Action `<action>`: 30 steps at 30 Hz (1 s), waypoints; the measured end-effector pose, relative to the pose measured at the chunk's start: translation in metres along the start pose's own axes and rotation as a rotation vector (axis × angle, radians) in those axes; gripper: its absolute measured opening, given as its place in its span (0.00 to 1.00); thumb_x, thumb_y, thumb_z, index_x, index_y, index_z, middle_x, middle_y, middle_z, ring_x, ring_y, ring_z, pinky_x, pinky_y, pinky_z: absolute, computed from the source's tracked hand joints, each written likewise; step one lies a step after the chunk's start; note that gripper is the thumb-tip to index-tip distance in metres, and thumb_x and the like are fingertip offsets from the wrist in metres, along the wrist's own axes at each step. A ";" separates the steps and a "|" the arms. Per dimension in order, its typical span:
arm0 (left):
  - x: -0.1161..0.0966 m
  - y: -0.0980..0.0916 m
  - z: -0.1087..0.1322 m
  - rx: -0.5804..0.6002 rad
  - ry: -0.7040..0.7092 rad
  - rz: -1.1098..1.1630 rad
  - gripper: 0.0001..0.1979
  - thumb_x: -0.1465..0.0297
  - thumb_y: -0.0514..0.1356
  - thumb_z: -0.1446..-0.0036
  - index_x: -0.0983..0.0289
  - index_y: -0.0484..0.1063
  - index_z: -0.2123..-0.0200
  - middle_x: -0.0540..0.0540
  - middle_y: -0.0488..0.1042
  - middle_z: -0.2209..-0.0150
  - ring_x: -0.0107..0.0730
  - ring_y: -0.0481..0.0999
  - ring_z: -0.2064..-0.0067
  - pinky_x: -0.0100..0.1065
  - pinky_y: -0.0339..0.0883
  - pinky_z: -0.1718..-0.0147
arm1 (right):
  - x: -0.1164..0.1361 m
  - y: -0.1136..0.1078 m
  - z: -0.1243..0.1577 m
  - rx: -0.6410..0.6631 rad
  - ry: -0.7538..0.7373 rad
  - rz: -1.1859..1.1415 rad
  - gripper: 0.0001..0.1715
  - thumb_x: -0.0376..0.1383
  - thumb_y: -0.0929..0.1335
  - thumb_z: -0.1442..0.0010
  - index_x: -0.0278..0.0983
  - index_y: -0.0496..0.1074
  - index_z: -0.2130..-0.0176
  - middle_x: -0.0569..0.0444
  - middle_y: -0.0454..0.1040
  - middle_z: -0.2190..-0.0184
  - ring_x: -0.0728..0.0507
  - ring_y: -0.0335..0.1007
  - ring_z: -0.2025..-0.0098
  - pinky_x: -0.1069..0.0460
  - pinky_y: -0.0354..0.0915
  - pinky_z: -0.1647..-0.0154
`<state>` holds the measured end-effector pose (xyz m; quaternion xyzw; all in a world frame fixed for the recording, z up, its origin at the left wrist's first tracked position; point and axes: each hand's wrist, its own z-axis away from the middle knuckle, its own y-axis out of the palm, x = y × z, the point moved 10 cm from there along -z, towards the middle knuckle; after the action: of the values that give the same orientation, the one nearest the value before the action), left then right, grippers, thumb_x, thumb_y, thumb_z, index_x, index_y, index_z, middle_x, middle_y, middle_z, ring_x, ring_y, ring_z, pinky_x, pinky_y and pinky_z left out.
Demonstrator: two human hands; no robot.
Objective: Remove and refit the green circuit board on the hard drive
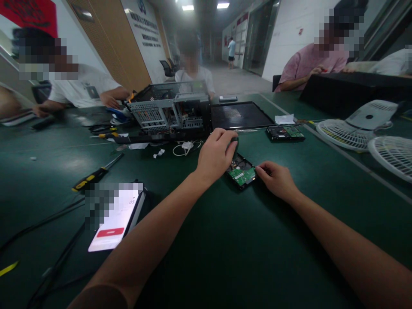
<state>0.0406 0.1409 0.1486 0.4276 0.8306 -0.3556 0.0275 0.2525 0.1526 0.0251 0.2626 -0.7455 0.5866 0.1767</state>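
Note:
A hard drive (242,171) with a green circuit board lies on the dark green table in front of me. My right hand (276,178) pinches its right edge between thumb and fingers. Above its far left corner, my left hand (216,154) is closed with the fingers pointing down. A dark rounded thing shows beside the left fingertips, too hidden to name. Farther right lies a second hard drive (285,133), with nobody touching it.
An opened computer case (170,113) stands beyond my left hand, beside a black panel (241,115). To the left lie a screwdriver (96,174), a lit phone (117,219) and black cables. White fan grilles (346,134) lie at right. Several people sit around the table.

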 end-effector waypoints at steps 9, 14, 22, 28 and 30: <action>0.000 0.000 0.000 -0.004 -0.008 -0.007 0.07 0.70 0.63 0.34 0.60 0.72 0.53 0.54 0.77 0.54 0.36 0.76 0.54 0.37 0.72 0.56 | -0.001 0.001 0.000 -0.006 0.002 0.010 0.16 0.47 0.66 0.35 0.40 0.78 0.64 0.50 0.81 0.67 0.42 0.74 0.69 0.48 0.62 0.68; 0.005 0.002 0.001 -0.001 -0.045 0.005 0.12 0.64 0.68 0.37 0.60 0.71 0.54 0.53 0.78 0.56 0.36 0.78 0.55 0.36 0.72 0.58 | 0.001 0.000 0.000 -0.011 -0.009 0.019 0.16 0.46 0.66 0.35 0.40 0.78 0.64 0.51 0.81 0.67 0.42 0.74 0.68 0.48 0.62 0.67; 0.009 0.006 0.003 0.009 -0.084 0.028 0.13 0.64 0.67 0.37 0.59 0.68 0.54 0.52 0.78 0.59 0.34 0.78 0.62 0.37 0.73 0.61 | -0.001 0.000 0.001 -0.022 -0.010 0.024 0.16 0.47 0.66 0.35 0.40 0.77 0.65 0.50 0.81 0.67 0.42 0.73 0.69 0.48 0.61 0.68; 0.000 0.007 0.002 0.033 -0.003 0.021 0.10 0.70 0.62 0.34 0.59 0.70 0.51 0.55 0.75 0.53 0.37 0.76 0.53 0.39 0.73 0.55 | -0.003 0.000 0.001 -0.024 -0.002 0.018 0.16 0.47 0.66 0.35 0.40 0.77 0.65 0.50 0.81 0.67 0.42 0.74 0.68 0.48 0.62 0.68; 0.001 0.007 0.002 0.035 -0.006 0.006 0.10 0.71 0.61 0.33 0.59 0.70 0.49 0.56 0.74 0.52 0.37 0.75 0.53 0.39 0.73 0.54 | -0.003 0.000 0.001 -0.015 0.003 0.028 0.16 0.47 0.67 0.35 0.40 0.77 0.65 0.50 0.81 0.67 0.42 0.74 0.68 0.48 0.62 0.68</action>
<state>0.0444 0.1430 0.1429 0.4293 0.8229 -0.3714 0.0237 0.2548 0.1523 0.0227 0.2500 -0.7531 0.5838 0.1716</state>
